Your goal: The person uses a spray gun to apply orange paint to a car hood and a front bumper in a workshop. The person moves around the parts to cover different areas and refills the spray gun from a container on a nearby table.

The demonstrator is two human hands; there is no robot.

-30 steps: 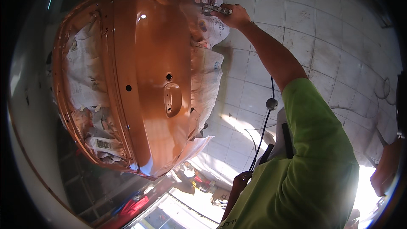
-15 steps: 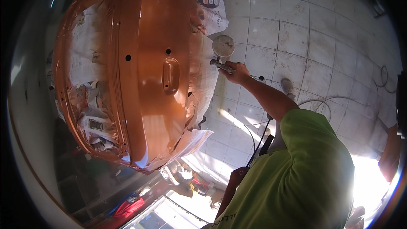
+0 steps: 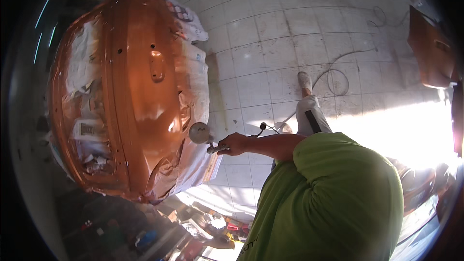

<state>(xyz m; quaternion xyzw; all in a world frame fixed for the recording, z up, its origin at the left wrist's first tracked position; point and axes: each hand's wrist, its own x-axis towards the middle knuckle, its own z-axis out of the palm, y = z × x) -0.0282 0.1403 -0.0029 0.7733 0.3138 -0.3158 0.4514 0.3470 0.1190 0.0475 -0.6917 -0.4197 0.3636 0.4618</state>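
Note:
My right hand (image 3: 233,144) is closed round the handle of a spray gun (image 3: 217,149) with a round, pale cup (image 3: 199,132) on top. The gun points toward the lower corner of a glossy orange car body (image 3: 140,116), close to its paper-masked lower edge. Masking paper (image 3: 195,77) covers the window opening and the lower part of the panel. A dark fitting and hose (image 3: 263,126) show behind my right wrist. My left hand is out of sight, hidden by my green-sleeved torso.
The floor is pale tile (image 3: 270,43), with a thin hose (image 3: 338,79) curling across it near my foot (image 3: 304,81). A loose orange panel (image 3: 430,48) stands at the far right. Assorted clutter (image 3: 208,224) lies below the car.
My right hand and the spray gun have moved down and left along the car to its lower corner. The view has shifted, and my left forearm has gone out of sight.

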